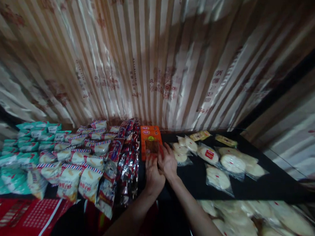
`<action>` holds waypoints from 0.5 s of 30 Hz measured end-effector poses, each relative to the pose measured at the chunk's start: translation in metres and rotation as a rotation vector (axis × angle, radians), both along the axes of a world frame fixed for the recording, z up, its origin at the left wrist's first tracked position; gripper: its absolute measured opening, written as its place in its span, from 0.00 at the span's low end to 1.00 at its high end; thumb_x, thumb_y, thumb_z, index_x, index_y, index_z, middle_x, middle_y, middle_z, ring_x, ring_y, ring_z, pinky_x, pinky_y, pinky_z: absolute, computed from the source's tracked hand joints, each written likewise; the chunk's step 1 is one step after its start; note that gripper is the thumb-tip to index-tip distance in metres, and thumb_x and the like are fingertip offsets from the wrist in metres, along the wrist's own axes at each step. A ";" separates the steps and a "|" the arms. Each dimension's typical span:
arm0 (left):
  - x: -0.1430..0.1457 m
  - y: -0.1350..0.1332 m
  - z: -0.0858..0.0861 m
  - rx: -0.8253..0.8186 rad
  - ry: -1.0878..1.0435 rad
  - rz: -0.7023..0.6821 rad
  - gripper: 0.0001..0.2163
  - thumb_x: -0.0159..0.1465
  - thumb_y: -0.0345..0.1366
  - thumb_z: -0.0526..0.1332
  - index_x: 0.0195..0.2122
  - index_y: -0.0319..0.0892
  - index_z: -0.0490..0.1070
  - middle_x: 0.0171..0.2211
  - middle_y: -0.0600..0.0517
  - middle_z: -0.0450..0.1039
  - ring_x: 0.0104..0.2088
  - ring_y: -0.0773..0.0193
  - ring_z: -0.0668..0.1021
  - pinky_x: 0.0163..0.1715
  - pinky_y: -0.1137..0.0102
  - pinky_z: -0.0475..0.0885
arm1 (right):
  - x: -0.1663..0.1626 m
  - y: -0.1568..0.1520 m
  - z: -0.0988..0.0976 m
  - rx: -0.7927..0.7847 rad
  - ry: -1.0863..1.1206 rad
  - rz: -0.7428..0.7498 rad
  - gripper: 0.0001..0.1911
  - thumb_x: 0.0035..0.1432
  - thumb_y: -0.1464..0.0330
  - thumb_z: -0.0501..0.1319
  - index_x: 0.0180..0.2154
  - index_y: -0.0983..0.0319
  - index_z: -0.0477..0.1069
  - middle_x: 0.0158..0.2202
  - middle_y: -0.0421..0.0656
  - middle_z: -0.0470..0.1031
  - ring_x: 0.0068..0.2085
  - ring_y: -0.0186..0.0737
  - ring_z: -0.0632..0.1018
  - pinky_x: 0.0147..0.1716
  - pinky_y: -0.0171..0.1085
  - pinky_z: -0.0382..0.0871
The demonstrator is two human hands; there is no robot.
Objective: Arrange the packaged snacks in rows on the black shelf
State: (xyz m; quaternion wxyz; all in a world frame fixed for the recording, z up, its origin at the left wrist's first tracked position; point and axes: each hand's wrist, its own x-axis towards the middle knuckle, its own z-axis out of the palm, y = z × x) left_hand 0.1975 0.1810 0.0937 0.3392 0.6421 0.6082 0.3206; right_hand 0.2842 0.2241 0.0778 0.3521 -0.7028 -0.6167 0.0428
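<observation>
Two orange snack packets [150, 132], one overlapping the other, lie on the black table at the foot of the striped curtain. The front one has a brown patch in its middle. My left hand [153, 171] has its fingers closed on the near edge of this front packet. Beside it, my right hand [167, 163] grips the same packet at its lower right side, and the two hands touch near the thumbs. The fingertips are partly blurred and dim. Just left of the packets stand rows of dark red, shiny snack bags [129, 159].
White-and-blue snack bags [69, 180] and green bags [14, 178] fill the left. Flat round white packs [218, 178] lie on the black table [189, 180] at right; more fill a container [240, 216] below. A red bag [22, 219] lies front left. The curtain [143, 62] hangs behind.
</observation>
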 end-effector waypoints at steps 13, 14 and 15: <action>-0.133 -0.166 -0.066 -0.318 -0.193 -0.217 0.18 0.56 0.22 0.54 0.44 0.43 0.73 0.47 0.50 0.73 0.49 0.62 0.73 0.54 0.69 0.65 | -0.069 -0.213 -0.053 -0.326 0.192 0.548 0.20 0.57 0.74 0.48 0.45 0.58 0.73 0.45 0.45 0.76 0.47 0.40 0.75 0.49 0.40 0.69; -0.141 -0.164 -0.073 -0.414 -0.185 -0.076 0.16 0.53 0.21 0.57 0.39 0.44 0.75 0.44 0.52 0.75 0.46 0.62 0.74 0.52 0.70 0.66 | -0.078 -0.215 -0.055 -0.415 0.179 0.586 0.21 0.56 0.74 0.48 0.46 0.59 0.72 0.46 0.45 0.76 0.47 0.40 0.75 0.49 0.40 0.69; -0.149 -0.160 -0.079 -0.455 -0.170 0.026 0.15 0.52 0.20 0.58 0.35 0.44 0.76 0.41 0.52 0.76 0.44 0.61 0.75 0.51 0.70 0.67 | -0.088 -0.214 -0.057 -0.490 0.161 0.609 0.21 0.56 0.75 0.48 0.47 0.59 0.72 0.46 0.45 0.75 0.48 0.41 0.74 0.49 0.40 0.68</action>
